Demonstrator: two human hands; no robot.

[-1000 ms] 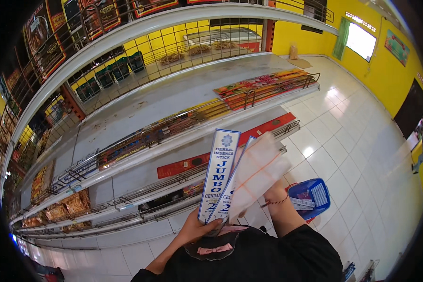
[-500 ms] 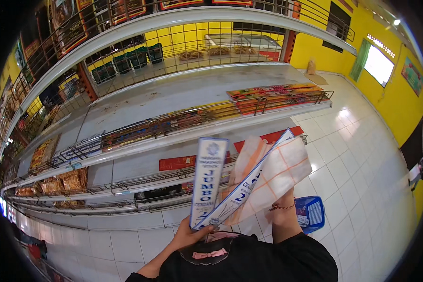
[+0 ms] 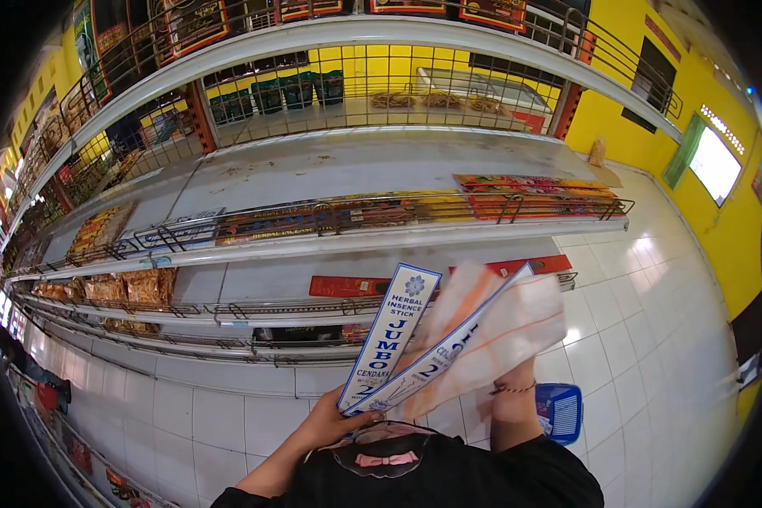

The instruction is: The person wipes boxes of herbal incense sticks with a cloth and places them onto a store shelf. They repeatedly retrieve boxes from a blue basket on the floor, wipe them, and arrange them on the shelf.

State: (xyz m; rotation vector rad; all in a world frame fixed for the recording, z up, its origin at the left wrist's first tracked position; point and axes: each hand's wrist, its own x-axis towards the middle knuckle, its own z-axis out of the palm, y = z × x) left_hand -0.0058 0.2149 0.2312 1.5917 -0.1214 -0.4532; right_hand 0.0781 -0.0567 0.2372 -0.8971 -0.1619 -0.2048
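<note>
My left hand [image 3: 337, 418] is closed around the lower ends of two long, flat incense stick boxes, white with blue edges and blue lettering. One incense box [image 3: 391, 332] leans slightly right, face up. The other incense box [image 3: 438, 362] fans out from it at a steeper slant, its upper part lying against a cloth. That white cloth [image 3: 521, 317] with orange stripes is bunched and draped over my right hand [image 3: 519, 372], which holds it up against the slanted box. The cloth hides my right fingers; a bracelet shows on the wrist.
A grey tiered shelf [image 3: 313, 169] with wire rails spans the front, bearing colourful flat packs [image 3: 533, 195], red boxes [image 3: 347, 286] and bagged goods [image 3: 148, 286]. A blue basket [image 3: 560, 412] stands on the white tiled floor [image 3: 643, 339] beside my right arm.
The view has turned a little left, so the shelves sit farther right. The boxes tilt more to the right, and the cloth has shifted slightly along the slanted box.
</note>
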